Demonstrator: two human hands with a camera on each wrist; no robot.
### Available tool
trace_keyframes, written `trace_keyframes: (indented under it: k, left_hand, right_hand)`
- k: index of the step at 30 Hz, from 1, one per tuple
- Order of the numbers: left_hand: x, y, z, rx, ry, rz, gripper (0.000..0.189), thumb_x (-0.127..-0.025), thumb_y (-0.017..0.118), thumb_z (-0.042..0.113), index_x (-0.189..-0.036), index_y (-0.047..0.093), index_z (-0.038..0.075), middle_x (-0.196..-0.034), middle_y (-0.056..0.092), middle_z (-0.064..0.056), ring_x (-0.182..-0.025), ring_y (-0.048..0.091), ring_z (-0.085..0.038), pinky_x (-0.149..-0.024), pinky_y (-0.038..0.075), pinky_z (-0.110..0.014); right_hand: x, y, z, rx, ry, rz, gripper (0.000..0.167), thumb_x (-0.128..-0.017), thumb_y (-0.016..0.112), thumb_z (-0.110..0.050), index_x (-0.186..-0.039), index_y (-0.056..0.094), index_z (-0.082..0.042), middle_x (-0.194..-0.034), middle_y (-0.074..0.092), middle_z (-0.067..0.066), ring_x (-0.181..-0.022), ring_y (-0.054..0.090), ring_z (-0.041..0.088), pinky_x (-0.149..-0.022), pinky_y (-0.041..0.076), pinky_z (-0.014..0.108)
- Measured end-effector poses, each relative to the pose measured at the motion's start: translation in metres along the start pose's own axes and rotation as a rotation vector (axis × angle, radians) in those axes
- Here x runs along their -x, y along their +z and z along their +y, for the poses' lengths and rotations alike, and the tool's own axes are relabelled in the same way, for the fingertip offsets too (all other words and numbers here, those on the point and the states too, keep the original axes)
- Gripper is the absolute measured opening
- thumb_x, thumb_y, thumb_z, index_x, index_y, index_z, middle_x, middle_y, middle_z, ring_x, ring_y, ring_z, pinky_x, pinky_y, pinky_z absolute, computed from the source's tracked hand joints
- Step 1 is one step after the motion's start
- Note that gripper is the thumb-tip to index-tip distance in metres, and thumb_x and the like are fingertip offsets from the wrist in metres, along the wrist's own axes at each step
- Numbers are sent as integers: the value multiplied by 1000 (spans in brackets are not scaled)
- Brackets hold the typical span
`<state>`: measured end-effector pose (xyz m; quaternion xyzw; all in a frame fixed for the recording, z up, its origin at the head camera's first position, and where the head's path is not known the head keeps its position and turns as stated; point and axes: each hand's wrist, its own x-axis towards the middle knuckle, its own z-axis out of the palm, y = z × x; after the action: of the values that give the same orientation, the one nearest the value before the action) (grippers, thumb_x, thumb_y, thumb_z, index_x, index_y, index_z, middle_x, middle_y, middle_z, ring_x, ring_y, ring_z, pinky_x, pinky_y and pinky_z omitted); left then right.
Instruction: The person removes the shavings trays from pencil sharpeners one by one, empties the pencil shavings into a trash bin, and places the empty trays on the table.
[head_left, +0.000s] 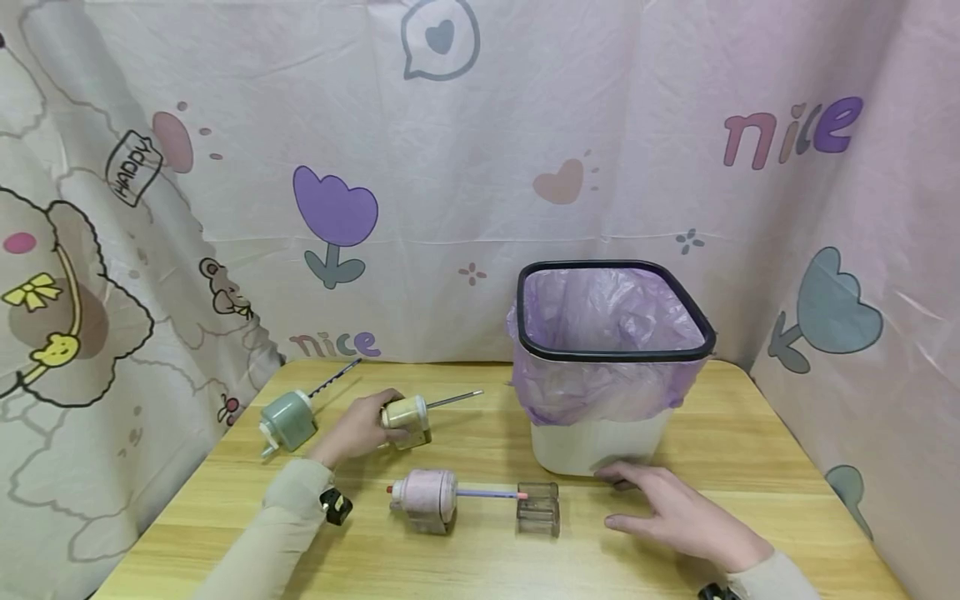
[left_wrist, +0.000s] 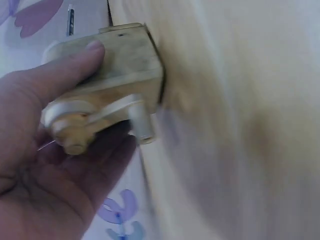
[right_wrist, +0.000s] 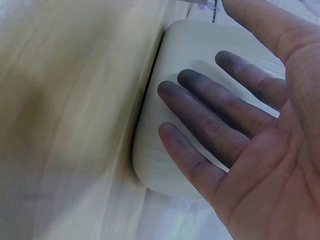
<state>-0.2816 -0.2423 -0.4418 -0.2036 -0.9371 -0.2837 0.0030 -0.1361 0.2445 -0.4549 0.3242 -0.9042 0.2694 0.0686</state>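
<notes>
My left hand (head_left: 365, 429) grips a yellow hand-crank pencil sharpener (head_left: 406, 419) from its left side, thumb and fingers on opposite faces. A grey pencil (head_left: 455, 399) sticks out of it to the right. The left wrist view shows its crank handle (left_wrist: 141, 122) pointing back toward the palm. My right hand (head_left: 671, 508) is open beside the base of a white bin (head_left: 592, 446), its fingers spread. Dark smudges mark its fingertips (right_wrist: 190, 77). Whether they touch the bin, I cannot tell. The bin has a black rim (head_left: 615, 356) and a purple bag (head_left: 592, 387).
A pink sharpener (head_left: 427, 493) with a lilac pencil (head_left: 483, 494) stands at front centre. By the pencil's tip is a clear grey drawer (head_left: 537, 508). Far left stands a green sharpener (head_left: 290, 418) with a dark pencil (head_left: 335, 377). A printed curtain (head_left: 450, 167) hangs behind the table.
</notes>
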Motion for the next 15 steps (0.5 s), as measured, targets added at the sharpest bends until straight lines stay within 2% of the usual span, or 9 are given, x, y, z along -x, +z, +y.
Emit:
trace_keyframes:
  k: [4,8,11,15]
  left_hand:
    - [4,7,-10,111,-61,62,52,-82,94,21,-126,68,8,-109,75,-9,-94,69,-20,-83,62,-38]
    - [9,10,-17,151,-91,102,57,-82,94,26,-129,68,7,-111,75,-12,-94,69,-21,-79,61,-35]
    - [13,8,-19,170,-110,140,59,-83,94,29,-131,68,7,-112,76,-13,-95,70,-22,-79,62,-34]
    - [19,0,-15,187,-123,199,60,-84,93,35,-133,68,10,-115,75,-14,-98,71,-24,-82,61,-35]
  right_hand:
    - [-1,-2,-1,3,4,14,47,-96,82,-35,-134,69,-11,-128,76,1,-114,73,19,-98,62,42]
    - [-3,-6,-2,20,21,31,46,-95,82,-36,-133,69,-13,-128,76,-1,-115,73,17,-99,62,44]
    - [-4,-10,-4,15,25,43,45,-95,83,-36,-132,70,-14,-128,77,-1,-114,74,17,-98,62,45]
    - [-5,-17,-8,8,25,56,43,-96,82,-34,-132,70,-14,-128,77,0,-113,74,17,-97,63,44]
